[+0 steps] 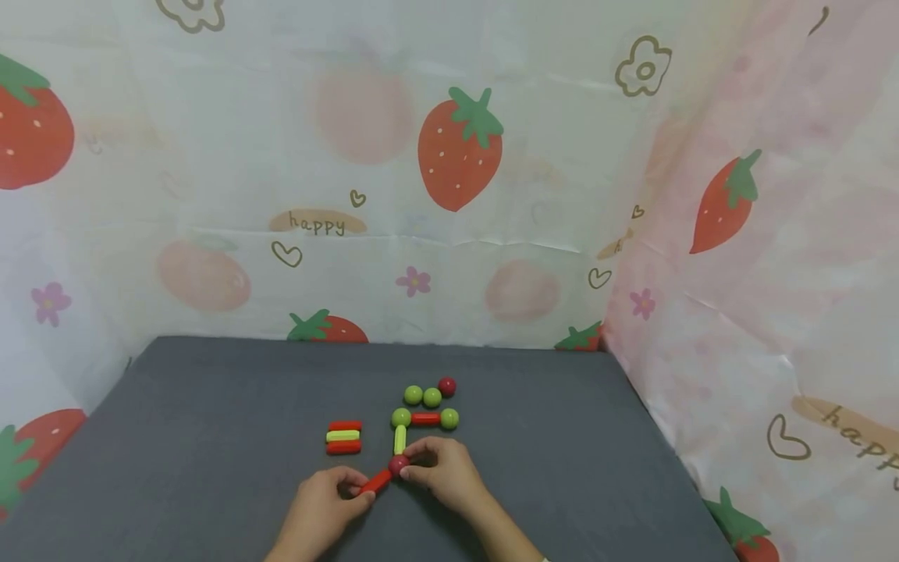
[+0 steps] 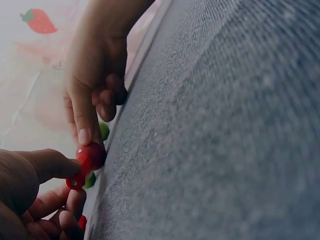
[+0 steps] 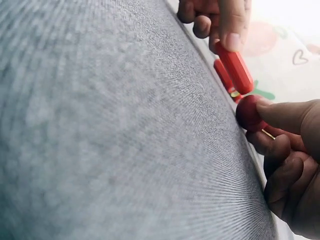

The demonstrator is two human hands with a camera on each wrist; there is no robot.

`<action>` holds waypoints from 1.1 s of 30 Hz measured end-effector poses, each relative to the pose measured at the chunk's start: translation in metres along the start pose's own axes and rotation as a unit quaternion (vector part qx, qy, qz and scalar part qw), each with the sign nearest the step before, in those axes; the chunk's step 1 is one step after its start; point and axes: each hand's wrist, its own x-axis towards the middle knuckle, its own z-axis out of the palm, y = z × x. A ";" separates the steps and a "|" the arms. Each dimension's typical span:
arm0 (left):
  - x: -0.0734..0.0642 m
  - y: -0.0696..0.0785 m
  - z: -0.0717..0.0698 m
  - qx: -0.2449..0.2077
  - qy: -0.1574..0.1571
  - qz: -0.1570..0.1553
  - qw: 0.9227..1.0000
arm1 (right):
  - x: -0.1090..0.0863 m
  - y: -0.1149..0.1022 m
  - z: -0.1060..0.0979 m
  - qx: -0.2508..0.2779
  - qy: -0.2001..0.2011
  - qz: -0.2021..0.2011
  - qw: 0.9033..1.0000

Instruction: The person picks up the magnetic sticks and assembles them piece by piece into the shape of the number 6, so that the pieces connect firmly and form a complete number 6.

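Observation:
My left hand (image 1: 325, 503) pinches a red rod (image 1: 375, 481) between thumb and fingers, its far end right at a dark red ball (image 1: 399, 466). That ball is pinched by my right hand (image 1: 449, 474), thumb on the near side. From the ball a yellow-green rod (image 1: 399, 439) runs back to a green ball (image 1: 401, 418). A second red rod (image 1: 425, 419) joins this green ball to another green ball (image 1: 449, 418) on the right. In the right wrist view the held red rod (image 3: 236, 69) points down at the dark red ball (image 3: 250, 113).
Left of the joined pieces lie two loose red rods (image 1: 344, 447) with a yellow-green rod (image 1: 342, 436) between them. Behind the joined pieces sit two loose green balls (image 1: 413, 395) and a red ball (image 1: 447, 386). A strawberry-print cloth (image 1: 393, 257) borders the dark grey table (image 1: 232, 406).

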 end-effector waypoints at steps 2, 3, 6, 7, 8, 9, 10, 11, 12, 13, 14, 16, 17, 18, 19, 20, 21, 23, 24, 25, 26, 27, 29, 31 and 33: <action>0.001 0.000 0.001 0.003 0.003 0.000 1.000 | 0.000 0.000 0.000 0.003 0.000 0.003 1.000; 0.001 0.001 0.002 0.004 0.004 -0.001 1.000 | 0.000 0.000 0.001 0.004 0.000 0.004 1.000; 0.001 0.002 0.003 0.005 0.004 0.000 1.000 | 0.000 0.000 0.001 0.005 0.001 0.006 1.000; 0.001 0.003 0.003 0.006 0.001 -0.002 1.000 | 0.000 0.000 0.001 0.005 0.002 0.005 1.000; 0.001 0.003 0.004 0.006 -0.003 -0.003 1.000 | 0.000 0.000 0.001 0.005 0.003 0.005 1.000; 0.001 0.003 0.004 0.006 -0.008 -0.005 1.000 | 0.000 0.000 0.001 0.004 0.004 0.005 1.000; 0.001 0.003 0.005 0.005 -0.015 -0.007 1.000 | 0.000 0.000 0.002 0.003 0.006 0.004 1.000; 0.001 0.003 0.005 0.003 -0.022 -0.009 1.000 | -0.001 0.000 0.002 0.003 0.007 0.003 1.000; 0.000 0.003 0.006 0.001 -0.030 -0.013 0.999 | -0.002 0.000 0.002 0.002 0.009 0.002 1.000; 0.000 0.004 0.007 -0.001 -0.037 -0.016 0.999 | -0.002 0.000 0.002 0.001 0.010 0.002 1.000; -0.001 0.005 0.007 -0.004 -0.042 -0.017 0.999 | -0.003 0.000 0.002 0.001 0.012 0.001 1.000; -0.003 0.006 0.008 -0.010 -0.049 -0.018 0.999 | -0.003 0.000 0.003 0.000 0.015 0.002 1.000; -0.003 0.006 0.008 -0.012 -0.049 -0.018 0.999 | -0.003 0.000 0.003 0.000 0.017 0.003 1.000; -0.004 0.007 0.009 -0.013 -0.049 -0.016 0.999 | -0.004 0.000 0.003 0.000 0.018 0.003 1.000; -0.004 0.007 0.009 -0.014 -0.048 -0.013 0.999 | -0.004 0.000 0.004 0.001 0.020 0.003 1.000; -0.004 0.008 0.009 -0.016 -0.048 -0.011 0.999 | -0.004 0.000 0.004 0.001 0.021 0.003 1.000; -0.005 0.008 0.010 -0.018 -0.048 -0.009 0.999 | -0.004 0.000 0.004 0.002 0.022 0.003 1.000; -0.005 0.009 0.011 -0.024 -0.049 -0.005 0.999 | -0.004 0.001 0.004 0.003 0.023 0.004 1.000; -0.006 0.009 0.011 -0.028 -0.051 -0.001 0.998 | -0.004 0.001 0.004 0.004 0.023 0.004 1.000; -0.006 0.010 0.012 -0.031 -0.052 0.002 0.998 | -0.004 0.002 0.004 0.004 0.023 0.005 1.000; -0.006 0.011 0.012 -0.034 -0.054 0.004 0.998 | -0.004 0.002 0.004 0.005 0.023 0.006 1.000; -0.006 0.011 0.013 -0.036 -0.056 0.004 0.998 | -0.004 0.002 0.004 0.006 0.023 0.007 1.000; -0.007 0.013 0.013 -0.038 -0.058 0.005 0.998 | -0.003 0.002 0.004 0.010 0.024 0.009 1.000; -0.006 0.014 0.014 -0.039 -0.060 -0.002 0.997 | -0.003 0.002 0.004 0.014 0.023 0.013 1.000; -0.006 0.016 0.015 -0.039 -0.061 -0.008 0.997 | -0.003 0.001 0.003 0.018 0.022 0.016 0.999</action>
